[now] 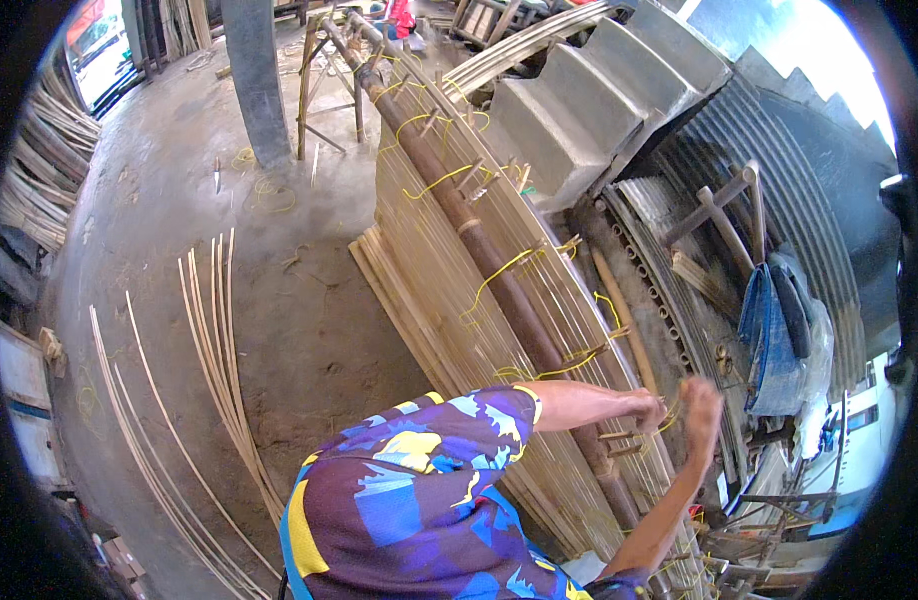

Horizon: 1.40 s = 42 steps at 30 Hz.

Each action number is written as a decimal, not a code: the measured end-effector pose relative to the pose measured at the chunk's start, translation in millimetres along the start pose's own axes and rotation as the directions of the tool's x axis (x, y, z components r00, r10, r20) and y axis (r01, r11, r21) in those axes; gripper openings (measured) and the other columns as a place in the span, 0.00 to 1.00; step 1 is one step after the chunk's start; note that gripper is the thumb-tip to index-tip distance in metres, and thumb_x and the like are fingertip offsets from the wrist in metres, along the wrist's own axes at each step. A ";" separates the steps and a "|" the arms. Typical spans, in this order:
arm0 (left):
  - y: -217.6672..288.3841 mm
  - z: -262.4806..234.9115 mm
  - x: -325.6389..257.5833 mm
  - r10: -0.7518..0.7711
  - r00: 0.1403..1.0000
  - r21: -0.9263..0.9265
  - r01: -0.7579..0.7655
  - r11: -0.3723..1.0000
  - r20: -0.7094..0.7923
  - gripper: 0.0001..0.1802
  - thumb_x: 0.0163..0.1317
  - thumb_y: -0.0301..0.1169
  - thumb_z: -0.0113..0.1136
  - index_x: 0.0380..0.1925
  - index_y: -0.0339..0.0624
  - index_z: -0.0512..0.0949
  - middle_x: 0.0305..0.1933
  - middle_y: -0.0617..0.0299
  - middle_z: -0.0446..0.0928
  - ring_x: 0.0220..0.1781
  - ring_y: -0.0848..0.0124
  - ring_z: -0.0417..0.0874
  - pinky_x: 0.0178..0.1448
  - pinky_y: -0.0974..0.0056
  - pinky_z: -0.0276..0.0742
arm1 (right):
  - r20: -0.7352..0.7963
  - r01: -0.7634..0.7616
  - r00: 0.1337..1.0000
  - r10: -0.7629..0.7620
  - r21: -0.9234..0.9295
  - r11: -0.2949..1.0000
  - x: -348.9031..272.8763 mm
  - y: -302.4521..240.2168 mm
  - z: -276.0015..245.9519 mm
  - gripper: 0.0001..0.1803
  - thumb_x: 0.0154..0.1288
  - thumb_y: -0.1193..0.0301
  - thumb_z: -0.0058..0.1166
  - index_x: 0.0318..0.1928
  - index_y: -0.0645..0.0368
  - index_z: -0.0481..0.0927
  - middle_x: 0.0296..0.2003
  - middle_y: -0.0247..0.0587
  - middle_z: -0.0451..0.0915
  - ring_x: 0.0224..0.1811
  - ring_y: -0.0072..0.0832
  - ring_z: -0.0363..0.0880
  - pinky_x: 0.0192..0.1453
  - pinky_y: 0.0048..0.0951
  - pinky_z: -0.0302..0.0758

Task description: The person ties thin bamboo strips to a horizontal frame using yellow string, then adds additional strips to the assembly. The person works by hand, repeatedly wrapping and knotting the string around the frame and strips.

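Note:
A long mat of thin bamboo slats [449, 270] lies slanted over a dark round pole [499, 280]. Yellow cord [489, 275] is tied along it around short wooden pegs [619, 440]. My left hand [647, 408] reaches from a blue, purple and yellow sleeve and is closed at the pegs beside the pole, where yellow cord runs. My right hand [701, 398] is raised just right of it, blurred, with the fingers curled. Yellow cord shows between the two hands.
Loose bamboo strips [219, 340] lie fanned on the dirt floor to the left. Concrete steps [579, 100] and corrugated sheet [779, 200] rise on the right. A blue cloth [769, 340] hangs on a wooden frame. A grey pillar [254, 80] stands at the back.

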<state>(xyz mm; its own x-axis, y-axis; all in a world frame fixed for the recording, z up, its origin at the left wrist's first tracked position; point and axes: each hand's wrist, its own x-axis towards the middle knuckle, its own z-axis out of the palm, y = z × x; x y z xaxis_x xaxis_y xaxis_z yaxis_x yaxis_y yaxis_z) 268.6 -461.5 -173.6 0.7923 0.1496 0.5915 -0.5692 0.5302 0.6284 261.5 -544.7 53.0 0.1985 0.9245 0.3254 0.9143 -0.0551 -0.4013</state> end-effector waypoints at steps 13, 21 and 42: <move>27.4 6.5 -1.1 -0.267 0.963 0.991 0.075 0.110 -0.043 0.05 0.45 0.32 0.55 0.21 0.43 0.76 0.23 0.64 0.74 0.23 0.75 0.73 0.25 0.67 0.70 | 0.222 -0.382 0.874 0.431 0.863 0.330 -45.6 9.5 14.3 0.10 0.60 0.65 0.46 0.28 0.58 0.73 0.22 0.33 0.71 0.22 0.23 0.67 0.27 0.26 0.66; 142.9 48.5 85.1 -0.510 0.859 0.829 0.321 0.457 -0.051 0.07 0.48 0.23 0.53 0.27 0.38 0.79 0.28 0.57 0.79 0.28 0.72 0.79 0.34 0.69 0.75 | -0.233 -0.048 0.972 0.031 -0.068 0.997 -143.9 -95.5 100.2 0.04 0.48 0.76 0.50 0.27 0.54 0.75 0.26 0.34 0.76 0.34 0.29 0.74 0.57 0.36 0.58; 83.3 9.2 85.6 -0.857 0.493 0.644 0.706 0.295 -0.148 0.08 0.53 0.29 0.51 0.27 0.41 0.80 0.24 0.65 0.77 0.19 0.78 0.72 0.20 0.72 0.66 | -0.522 -0.615 0.736 0.431 -0.250 0.748 -113.0 -152.7 151.4 0.06 0.51 0.68 0.50 0.21 0.52 0.70 0.20 0.33 0.70 0.29 0.27 0.71 0.50 0.36 0.57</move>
<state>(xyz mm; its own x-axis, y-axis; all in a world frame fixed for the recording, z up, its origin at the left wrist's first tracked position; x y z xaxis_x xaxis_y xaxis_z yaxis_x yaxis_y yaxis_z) 287.0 -412.3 -66.0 0.9112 -0.2574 -0.3217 0.2498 -0.2758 0.9282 46.0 -583.7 -52.2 0.7243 0.4597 0.5139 0.6499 -0.7042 -0.2860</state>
